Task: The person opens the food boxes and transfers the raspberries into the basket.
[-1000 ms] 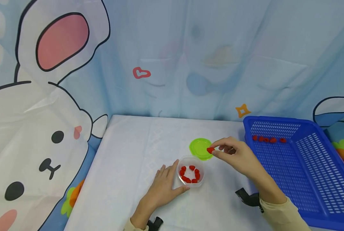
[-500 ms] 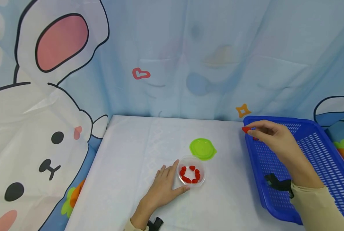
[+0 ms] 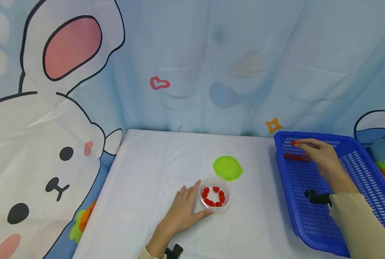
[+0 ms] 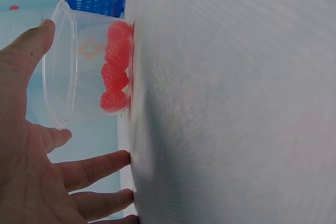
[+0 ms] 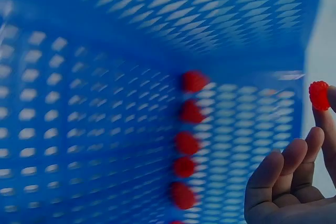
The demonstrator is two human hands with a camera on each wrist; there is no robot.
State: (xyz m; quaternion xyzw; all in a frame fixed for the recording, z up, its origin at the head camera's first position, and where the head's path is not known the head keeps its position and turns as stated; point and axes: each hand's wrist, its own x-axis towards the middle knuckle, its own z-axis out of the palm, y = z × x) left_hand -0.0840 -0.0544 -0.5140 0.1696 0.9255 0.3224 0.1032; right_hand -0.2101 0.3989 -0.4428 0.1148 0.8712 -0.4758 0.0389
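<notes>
My right hand (image 3: 323, 156) pinches a red raspberry (image 5: 318, 95) between thumb and fingertip, over the far left part of the blue basket (image 3: 303, 219). Below it, a row of several raspberries (image 5: 187, 142) lies on the basket floor. My left hand (image 3: 182, 212) rests on the table beside a clear plastic cup (image 4: 86, 77), its thumb and index finger spread at the rim and the other fingers straight with tips on the cloth. Inside the cup, several raspberries (image 4: 115, 74) form a ring along the bottom.
A lime-green lid (image 3: 228, 168) lies flat just behind the cup. White cloth (image 3: 140, 187) covers the table. A printed blue curtain (image 3: 192, 72) hangs along the back, and the basket has raised, slotted walls.
My right hand has moved right with the raspberry, from beside the lid, across the basket's left edge, to inside the basket. The left hand and cup have stayed put.
</notes>
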